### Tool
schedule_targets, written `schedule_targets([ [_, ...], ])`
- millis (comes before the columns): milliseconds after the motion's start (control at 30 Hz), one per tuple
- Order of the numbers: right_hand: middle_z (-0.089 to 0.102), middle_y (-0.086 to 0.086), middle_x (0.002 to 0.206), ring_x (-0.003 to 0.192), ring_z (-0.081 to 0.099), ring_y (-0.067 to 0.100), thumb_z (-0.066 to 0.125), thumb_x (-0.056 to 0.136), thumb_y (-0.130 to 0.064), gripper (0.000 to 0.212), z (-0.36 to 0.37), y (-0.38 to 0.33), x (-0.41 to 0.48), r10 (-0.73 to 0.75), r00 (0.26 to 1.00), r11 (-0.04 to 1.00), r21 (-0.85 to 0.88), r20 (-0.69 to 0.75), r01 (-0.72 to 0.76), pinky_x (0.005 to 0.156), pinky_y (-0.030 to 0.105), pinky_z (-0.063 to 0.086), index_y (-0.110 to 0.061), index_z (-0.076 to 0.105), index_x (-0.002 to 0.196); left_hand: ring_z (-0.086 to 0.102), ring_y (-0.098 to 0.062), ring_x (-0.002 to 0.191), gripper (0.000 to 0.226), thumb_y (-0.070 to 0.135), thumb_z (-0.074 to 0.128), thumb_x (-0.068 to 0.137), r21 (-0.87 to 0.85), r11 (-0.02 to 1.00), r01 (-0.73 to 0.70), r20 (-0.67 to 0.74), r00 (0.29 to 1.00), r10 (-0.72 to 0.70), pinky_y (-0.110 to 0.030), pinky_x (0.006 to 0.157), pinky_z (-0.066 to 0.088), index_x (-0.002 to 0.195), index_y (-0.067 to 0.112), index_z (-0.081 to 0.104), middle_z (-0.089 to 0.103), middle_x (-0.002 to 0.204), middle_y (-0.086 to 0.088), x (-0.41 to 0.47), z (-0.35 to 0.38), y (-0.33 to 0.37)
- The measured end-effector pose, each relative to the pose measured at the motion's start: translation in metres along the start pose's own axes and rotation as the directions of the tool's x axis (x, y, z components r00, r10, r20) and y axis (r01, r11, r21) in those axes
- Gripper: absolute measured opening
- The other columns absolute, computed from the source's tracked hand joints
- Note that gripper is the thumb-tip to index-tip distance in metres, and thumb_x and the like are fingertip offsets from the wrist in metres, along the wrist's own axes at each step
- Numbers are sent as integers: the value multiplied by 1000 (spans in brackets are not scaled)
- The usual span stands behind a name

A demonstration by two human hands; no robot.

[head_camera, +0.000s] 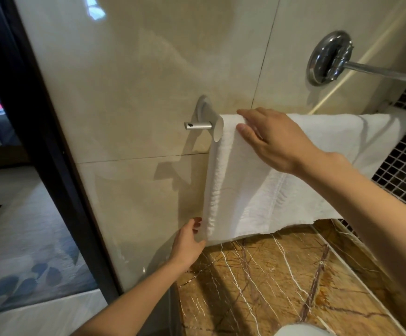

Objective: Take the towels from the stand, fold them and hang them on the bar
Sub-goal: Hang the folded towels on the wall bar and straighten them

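Single head-worn wide-angle view, forward and down, near the bar (198,126) on the wall (136,69)

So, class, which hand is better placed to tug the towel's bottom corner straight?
Probably the left: the left hand is at the lower corner of the towel, while the right hand lies high on its top fold.

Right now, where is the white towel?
In the head view, middle-right, the white towel hangs over the bar on the wall; the right hand rests on its top left, the left hand at its lower left corner.
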State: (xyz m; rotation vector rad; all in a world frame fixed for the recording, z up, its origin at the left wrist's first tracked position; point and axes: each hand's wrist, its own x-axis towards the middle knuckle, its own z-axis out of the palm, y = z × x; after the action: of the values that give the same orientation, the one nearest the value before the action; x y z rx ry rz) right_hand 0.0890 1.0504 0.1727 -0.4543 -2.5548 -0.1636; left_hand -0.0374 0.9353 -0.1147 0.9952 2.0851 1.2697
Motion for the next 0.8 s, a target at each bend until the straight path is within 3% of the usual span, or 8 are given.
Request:
schedule_targets([
  [200, 61, 13, 107, 95, 55, 31, 34, 96, -41, 44, -7, -6, -8, 21, 1000, 999, -35, -9, -21, 82, 45, 47, -10, 54, 118, 55, -3, 103, 47, 2, 58, 87, -105, 992, -75, -46, 996, 70, -17, 88, 47, 127, 24, 48, 56, 111, 13, 13, -47, 40],
  [300, 60, 13, 114, 101, 55, 31, 37, 96, -39, 42, -10, -7, -13, 44, 999, 998, -39, -12, -44, 86, 45, 46, -11, 53, 124, 59, -7, 93, 30, -3, 53, 89, -129, 972, -197, -127, 975, 181, -10, 76, 46, 111, 16, 59, 63, 105, 2, 18, -77, 77],
  [400, 59, 13, 121, 107, 54, 31, 42, 97, -35, 42, -15, -6, -17, 70, 997, 996, -45, -15, -71, 90, 43, 46, -13, 50, 133, 62, -14, 81, 28, -7, 49, 90, -168, 935, -311, -199, 940, 277, -14, 73, 47, 91, 17, 62, 66, 88, -2, 19, -107, 121],
  [500, 58, 14, 124, 110, 53, 33, 47, 96, -29, 43, -23, -2, -20, 112, 994, 992, -61, -10, -113, 93, 41, 45, -11, 49, 135, 61, -5, 63, 28, -5, 45, 93, -187, 897, -400, -249, 903, 350, -12, 59, 48, 89, 16, 63, 66, 79, -2, 14, -139, 161],
  [567, 58, 13, 123, 110, 53, 33, 50, 95, -26, 41, -27, 0, -21, 142, 990, 987, -71, -9, -143, 92, 41, 45, -11, 51, 133, 60, -5, 58, 24, 1, 47, 94, -143, 892, -430, -275, 883, 382, -14, 52, 45, 92, 17, 64, 66, 76, 0, 11, -159, 184],
  [667, 60, 11, 120, 107, 55, 31, 50, 94, -22, 34, -33, 4, -24, 195, 981, 978, -77, 3, -195, 89, 41, 46, -11, 56, 126, 60, -17, 67, 20, 5, 51, 93, -40, 870, -492, -318, 831, 455, -21, 61, 47, 93, 19, 65, 66, 79, -1, 8, -181, 221],
  [733, 62, 10, 115, 103, 56, 31, 50, 93, -19, 27, -35, 6, -25, 215, 976, 974, -73, 25, -213, 85, 39, 47, -12, 62, 115, 59, -17, 74, 16, 7, 58, 90, 136, 807, -574, -336, 740, 583, -16, 68, 44, 91, 18, 70, 68, 84, -2, 5, -185, 246],
  [800, 62, 8, 107, 97, 56, 31, 49, 91, -17, 20, -36, 6, -26, 217, 975, 975, -60, 49, -214, 81, 39, 47, -12, 63, 103, 61, -18, 82, 10, 13, 64, 87, 355, 680, -641, -234, 643, 729, -17, 71, 41, 90, 13, 73, 70, 89, -1, 2, -178, 270],
])
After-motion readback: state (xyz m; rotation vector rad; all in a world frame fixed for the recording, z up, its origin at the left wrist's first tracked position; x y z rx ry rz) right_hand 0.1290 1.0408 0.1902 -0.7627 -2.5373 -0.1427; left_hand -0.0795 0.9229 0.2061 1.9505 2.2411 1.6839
